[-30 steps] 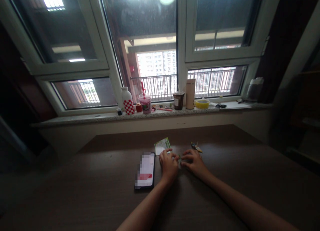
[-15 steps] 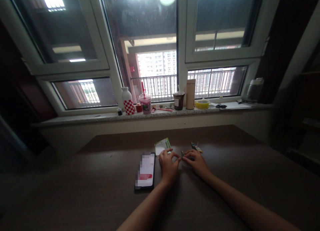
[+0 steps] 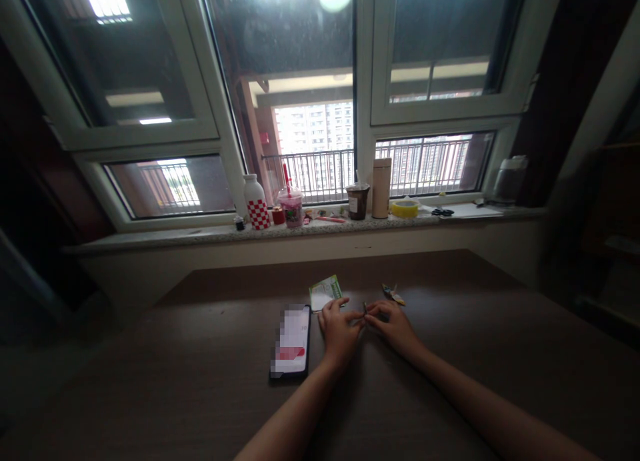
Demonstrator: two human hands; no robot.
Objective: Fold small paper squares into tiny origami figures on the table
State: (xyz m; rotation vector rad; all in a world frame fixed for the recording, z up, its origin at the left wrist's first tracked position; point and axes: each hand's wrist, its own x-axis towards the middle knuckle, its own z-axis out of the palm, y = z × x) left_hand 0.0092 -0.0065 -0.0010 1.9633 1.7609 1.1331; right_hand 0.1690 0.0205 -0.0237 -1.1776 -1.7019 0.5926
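Over the dark brown table (image 3: 225, 334), my left hand (image 3: 341, 329) and my right hand (image 3: 393, 322) meet with their fingertips together. Thumb and forefinger of each are pinched on one small greenish piece (image 3: 365, 306), too small to name and mostly covered by the fingers. Just beyond my left hand lies a green-and-white paper packet or card (image 3: 325, 292). A phone (image 3: 291, 344) with a lit screen rests left of that hand. Past my right hand sits a small colourful folded piece (image 3: 393, 294), its kind unclear.
Along the stone windowsill (image 3: 200, 236) stand a red-checked white bottle (image 3: 257, 204), a pink cup with a straw (image 3: 291, 206), a dark drink cup (image 3: 357, 202), a tan flask (image 3: 381, 189), yellow tape (image 3: 405, 210) and black scissors (image 3: 443, 212).
The fingers of my left hand have shifted slightly right, closer to my right fingertips. The small greenish piece shows less between them and has turned a little.
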